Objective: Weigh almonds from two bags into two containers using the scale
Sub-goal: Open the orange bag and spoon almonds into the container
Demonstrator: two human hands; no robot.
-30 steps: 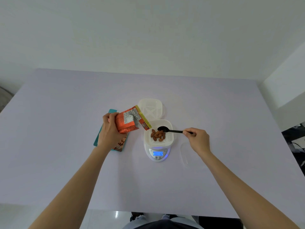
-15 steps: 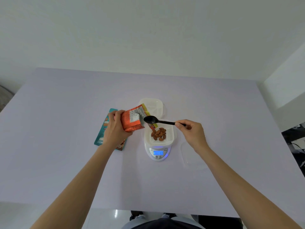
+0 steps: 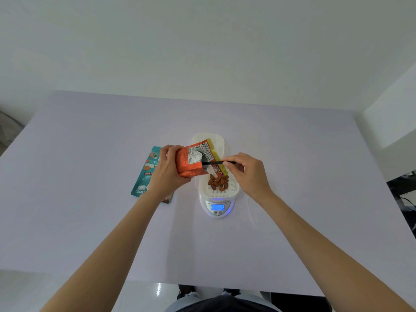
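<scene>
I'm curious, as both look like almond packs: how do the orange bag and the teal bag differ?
The orange bag is held tilted in the left hand; the teal bag lies flat on the table. The orange bag has a black spoon reaching into its mouth; the teal bag has none. Both are printed pouches.

Two bags were counted: one orange bag (image 3: 189, 170) and one teal bag (image 3: 145, 176). Two white containers were seen, one perforated container (image 3: 234, 189) and one plain container (image 3: 220, 140). One scale (image 3: 217, 208) and one black spoon (image 3: 217, 163) were noted. One small heap of almonds (image 3: 218, 182) was found, roughly a dozen nuts; an exact count could not be made where they overlapped. Two hands were counted, a left hand (image 3: 167, 176) and a right hand (image 3: 248, 174), above one worktop (image 3: 90, 154).
</scene>
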